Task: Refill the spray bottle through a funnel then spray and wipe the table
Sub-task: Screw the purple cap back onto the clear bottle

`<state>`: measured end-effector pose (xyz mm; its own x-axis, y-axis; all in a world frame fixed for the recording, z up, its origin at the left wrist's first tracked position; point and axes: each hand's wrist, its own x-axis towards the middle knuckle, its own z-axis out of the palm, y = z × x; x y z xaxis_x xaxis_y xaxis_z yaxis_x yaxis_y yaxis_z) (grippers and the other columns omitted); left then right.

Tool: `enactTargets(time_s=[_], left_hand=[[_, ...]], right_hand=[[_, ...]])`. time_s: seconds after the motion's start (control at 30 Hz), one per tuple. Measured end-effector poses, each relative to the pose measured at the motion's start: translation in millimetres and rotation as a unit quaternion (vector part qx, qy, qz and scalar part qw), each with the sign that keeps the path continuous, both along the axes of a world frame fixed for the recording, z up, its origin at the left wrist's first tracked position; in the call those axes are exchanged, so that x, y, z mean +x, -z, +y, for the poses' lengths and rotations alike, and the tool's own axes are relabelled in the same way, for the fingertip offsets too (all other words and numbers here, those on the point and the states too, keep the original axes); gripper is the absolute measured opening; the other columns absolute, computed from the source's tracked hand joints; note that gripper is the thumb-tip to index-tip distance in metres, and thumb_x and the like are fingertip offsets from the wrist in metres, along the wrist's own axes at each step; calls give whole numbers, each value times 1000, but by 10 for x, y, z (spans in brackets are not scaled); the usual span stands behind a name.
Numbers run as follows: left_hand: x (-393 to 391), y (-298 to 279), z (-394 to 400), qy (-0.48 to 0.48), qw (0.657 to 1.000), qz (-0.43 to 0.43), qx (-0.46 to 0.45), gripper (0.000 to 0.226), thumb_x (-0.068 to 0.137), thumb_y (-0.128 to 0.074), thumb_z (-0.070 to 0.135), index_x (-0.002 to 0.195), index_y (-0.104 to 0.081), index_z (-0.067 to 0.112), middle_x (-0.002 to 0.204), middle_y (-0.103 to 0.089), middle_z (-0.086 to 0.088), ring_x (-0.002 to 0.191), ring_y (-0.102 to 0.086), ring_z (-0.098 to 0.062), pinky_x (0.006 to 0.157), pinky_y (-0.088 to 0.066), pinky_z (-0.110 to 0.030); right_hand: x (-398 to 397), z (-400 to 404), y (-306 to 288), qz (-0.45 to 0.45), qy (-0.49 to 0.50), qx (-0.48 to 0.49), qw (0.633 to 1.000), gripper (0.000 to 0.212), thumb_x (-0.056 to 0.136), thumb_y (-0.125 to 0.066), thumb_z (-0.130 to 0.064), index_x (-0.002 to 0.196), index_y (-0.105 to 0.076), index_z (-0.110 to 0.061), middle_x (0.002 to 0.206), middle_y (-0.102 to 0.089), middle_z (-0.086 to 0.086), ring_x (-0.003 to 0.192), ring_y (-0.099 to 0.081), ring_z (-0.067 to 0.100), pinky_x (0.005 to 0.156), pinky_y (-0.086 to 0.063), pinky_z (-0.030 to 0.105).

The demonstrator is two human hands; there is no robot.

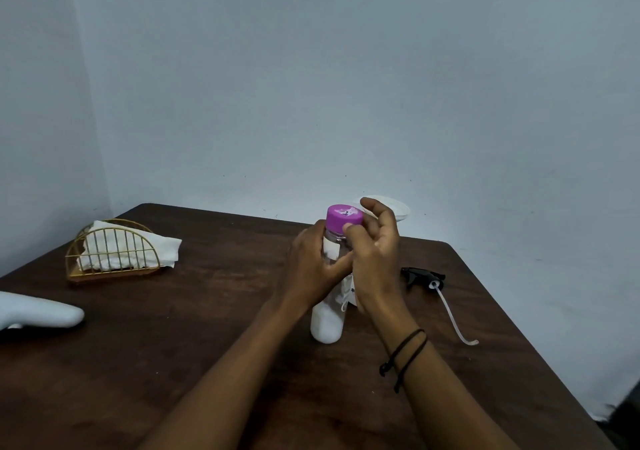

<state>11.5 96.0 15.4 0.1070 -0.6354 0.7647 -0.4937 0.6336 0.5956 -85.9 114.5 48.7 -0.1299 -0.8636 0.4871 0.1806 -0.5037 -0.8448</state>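
**Both hands on the purple-capped bottle**

My left hand (313, 262) wraps around the upper body of the clear bottle (328, 321), which stands upright near the middle of the table (173, 328). My right hand (375, 252) pinches the purple cap (344, 219) with thumb and fingertips, the other fingers loosely curled. The black spray head (423, 275) lies toward the right edge, its white tube (453, 314) trailing nearer me. A white funnel (401, 209) peeks from behind my right hand by the far edge. The gold wire holder (112, 254) with cloths (166, 247) sits near the far-left corner.

Head view — looking forward and down, close over the table (173, 345).
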Motion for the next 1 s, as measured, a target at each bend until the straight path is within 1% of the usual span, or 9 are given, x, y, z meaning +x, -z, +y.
enactTargets(time_s=[0.07,0.13,0.23,0.33,0.47,0.6,0.73,0.8,1.0], left_hand=[[1,2,1,-12,1000,0,-6,39,75,-59,44,92,-61,9,75,-63,3,68,-61,-18,61,-52,-42],[0,-3,4,-14,1000,-3,-9,40,75,-58,43,93,-62,8,76,-64,2,70,-62,-18,62,-52,-41],[17,-1,4,-6,1000,-7,-9,39,76,-61,44,97,-62,11,79,-67,1,71,-64,-18,61,-52,-39],[11,2,6,0,1000,-16,-10,44,75,-59,43,103,-63,9,83,-68,-1,76,-65,-19,64,-53,-41],[7,-7,4,-3,1000,-29,-9,50,76,-56,44,109,-64,8,87,-69,-2,79,-66,-18,68,-54,-41],[14,-20,30,-5,1000,-14,-12,39,75,-60,45,95,-62,11,78,-66,1,70,-62,-16,59,-50,-35],[26,5,-2,3,1000,-18,-3,48,77,-57,42,109,-65,7,88,-70,-3,80,-67,-18,69,-55,-42],[27,-13,4,2,1000,-19,-3,49,78,-56,43,112,-65,10,89,-70,0,81,-67,-14,70,-56,-41],[7,-14,9,-10,1000,-12,-5,40,78,-59,41,104,-62,11,85,-67,-1,78,-64,-19,66,-53,-43]], right_hand=[[-5,27,-13,43,48,-26,998,46,71,-72,-26,114,-54,-23,105,-64,5,86,-64,5,79,-56,34],[-4,46,-7,55,36,-33,997,53,71,-74,-31,119,-53,-25,113,-61,3,94,-63,2,83,-55,29],[-8,13,6,16,-36,2,999,49,77,-63,-23,126,-53,-23,120,-65,3,108,-66,16,92,-56,37],[-4,19,-20,61,45,-12,997,46,73,-71,-28,116,-56,-27,111,-66,4,95,-67,14,83,-58,35],[3,58,-4,100,78,-30,991,47,69,-75,-46,108,-56,-30,116,-61,2,102,-65,14,85,-58,38],[-31,17,-39,43,20,-11,999,24,77,-63,-24,100,-56,-24,108,-71,5,100,-69,23,89,-56,53],[-2,28,-69,136,62,-37,988,39,72,-74,-37,104,-51,-39,109,-60,2,98,-66,23,82,-57,49],[-1,47,-67,156,66,-47,984,41,70,-74,-46,105,-54,-36,111,-58,3,102,-63,24,85,-56,47],[-54,24,-88,106,6,-9,994,25,76,-68,-30,98,-56,-29,103,-67,1,98,-68,21,90,-56,50]])
